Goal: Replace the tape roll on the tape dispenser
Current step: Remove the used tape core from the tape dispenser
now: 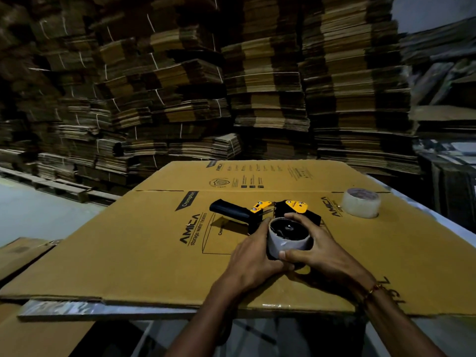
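Your two hands meet around one nearly spent tape roll (289,240), a grey cardboard ring seated on the hub of one tape dispenser (268,215). Your left hand (253,261) curls against the roll's left side, fingers wrapped round its wall. Your right hand (320,249) grips the right side, thumb pressed on the near face and fingers (296,217) curved over the far rim. Both hands clasp the roll, so neither is spread.

The dispenser lies on its side on one large flattened cardboard box (144,243), black handle pointing left, with two yellow plates along its top. The box covers the counter (64,309), whose pale edge shows at the near left.

One fresh tape roll (361,203), clear and full, stands flat on the box well to the right of the dispenser, apart from both hands. A red and gold thread bracelet (374,289) circles your right wrist. Many stacks of flattened cartons (257,86) fill the dim background.
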The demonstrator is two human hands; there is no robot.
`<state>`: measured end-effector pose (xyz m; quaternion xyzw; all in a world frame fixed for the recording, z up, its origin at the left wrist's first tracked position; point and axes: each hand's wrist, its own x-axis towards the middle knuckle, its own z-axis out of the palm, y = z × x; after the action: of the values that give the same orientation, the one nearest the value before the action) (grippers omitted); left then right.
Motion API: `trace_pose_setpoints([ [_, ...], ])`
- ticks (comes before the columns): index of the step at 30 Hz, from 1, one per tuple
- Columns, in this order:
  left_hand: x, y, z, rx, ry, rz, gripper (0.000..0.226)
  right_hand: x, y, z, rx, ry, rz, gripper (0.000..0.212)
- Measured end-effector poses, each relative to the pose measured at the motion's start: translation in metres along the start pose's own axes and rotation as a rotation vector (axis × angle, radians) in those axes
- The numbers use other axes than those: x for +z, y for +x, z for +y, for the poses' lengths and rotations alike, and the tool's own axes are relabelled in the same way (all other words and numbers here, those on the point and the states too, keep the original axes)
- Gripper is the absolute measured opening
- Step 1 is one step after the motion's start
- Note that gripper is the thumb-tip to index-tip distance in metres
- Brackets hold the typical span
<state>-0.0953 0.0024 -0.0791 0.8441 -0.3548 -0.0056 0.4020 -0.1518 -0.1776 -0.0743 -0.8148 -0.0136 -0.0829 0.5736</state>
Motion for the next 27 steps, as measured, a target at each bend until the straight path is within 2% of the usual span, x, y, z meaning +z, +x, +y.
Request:
trace_pose_setpoints([
  [2, -0.003, 0.003, -0.003, -0.018, -0.092, -0.035, 0.093, -0.001, 0.000, 0.000, -0.003, -0.005, -0.018, 0.079],
  [7, -0.005, 0.008, -0.006, 0.003, -0.130, -0.080, 0.098, -0.003, 0.000, 0.000, -0.019, 0.044, -0.064, 0.081],
  [10, -0.004, 0.008, -0.007, 0.015, -0.132, -0.087, 0.103, -0.005, 0.001, 0.000, -0.038, 0.025, -0.068, 0.083],
  [21, -0.002, 0.011, -0.009, 0.034, -0.100, -0.055, 0.095, -0.004, -0.004, -0.004, -0.108, -0.053, -0.066, 0.087],
  [27, 0.000, 0.017, -0.014, 0.033, -0.110, -0.084, 0.097, -0.004, -0.003, 0.001, -0.083, -0.033, -0.014, 0.091],
])
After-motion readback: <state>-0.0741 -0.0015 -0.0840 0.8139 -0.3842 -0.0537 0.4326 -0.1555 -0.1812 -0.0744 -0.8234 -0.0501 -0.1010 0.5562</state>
